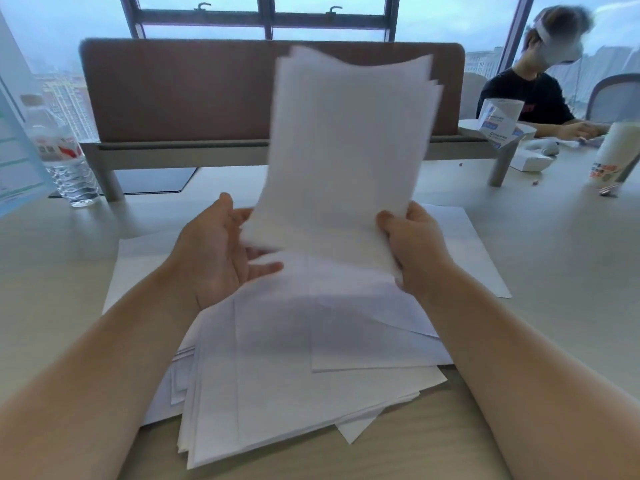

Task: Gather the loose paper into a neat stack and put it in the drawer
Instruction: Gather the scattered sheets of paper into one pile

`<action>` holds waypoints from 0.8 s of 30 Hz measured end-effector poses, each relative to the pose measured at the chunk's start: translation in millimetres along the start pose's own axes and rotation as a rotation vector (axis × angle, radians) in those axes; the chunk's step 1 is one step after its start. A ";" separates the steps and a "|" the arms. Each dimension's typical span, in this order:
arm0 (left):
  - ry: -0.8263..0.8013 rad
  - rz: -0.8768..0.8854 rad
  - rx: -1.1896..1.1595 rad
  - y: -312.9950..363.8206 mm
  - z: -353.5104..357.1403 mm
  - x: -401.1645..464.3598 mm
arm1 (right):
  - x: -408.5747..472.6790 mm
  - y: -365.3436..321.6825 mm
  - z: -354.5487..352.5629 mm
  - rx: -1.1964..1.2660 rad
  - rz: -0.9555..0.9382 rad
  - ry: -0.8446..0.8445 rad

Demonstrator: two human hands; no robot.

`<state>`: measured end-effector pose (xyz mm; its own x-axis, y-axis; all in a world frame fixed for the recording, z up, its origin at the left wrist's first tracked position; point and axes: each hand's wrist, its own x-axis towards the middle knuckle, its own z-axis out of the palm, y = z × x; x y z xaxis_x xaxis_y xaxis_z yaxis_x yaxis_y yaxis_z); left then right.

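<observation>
A bundle of white sheets [346,143] stands upright above the desk, its top edges uneven and fanned. My right hand [412,251] grips the bundle's lower right edge, thumb in front. My left hand [218,251] is at the lower left edge, palm turned toward the paper with straight fingers behind or under it. Beneath both hands a messy spread of loose white paper [294,368] lies on the desk [69,265], sheets overlapping at different angles. No drawer is in view.
A brown divider panel [180,91] stands across the back of the desk. A clear water bottle [62,154] is at the far left. At the right sit another person [530,95], a paper cup [613,154] and a small box.
</observation>
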<state>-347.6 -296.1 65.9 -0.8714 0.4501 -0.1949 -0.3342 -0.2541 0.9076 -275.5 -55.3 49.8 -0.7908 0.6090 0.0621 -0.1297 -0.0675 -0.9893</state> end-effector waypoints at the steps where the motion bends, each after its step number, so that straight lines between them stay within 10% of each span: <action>1: -0.010 -0.110 0.002 0.2 -2.6 1.3 | 2.9 -1.6 -3.4 0.092 0.036 0.047; 16: -0.126 -0.222 0.201 -30.8 25.9 -8.0 | -16.8 12.0 21.9 0.236 0.254 -0.115; 24: -0.141 0.276 0.762 -57.4 50.3 -24.7 | -22.1 13.9 31.1 0.308 0.267 -0.227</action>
<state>-288.8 -249.6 37.4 -0.8163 0.5728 0.0746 0.2649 0.2564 0.9296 -278.4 -94.3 38.8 -0.9269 0.3527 -0.1281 -0.0485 -0.4511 -0.8911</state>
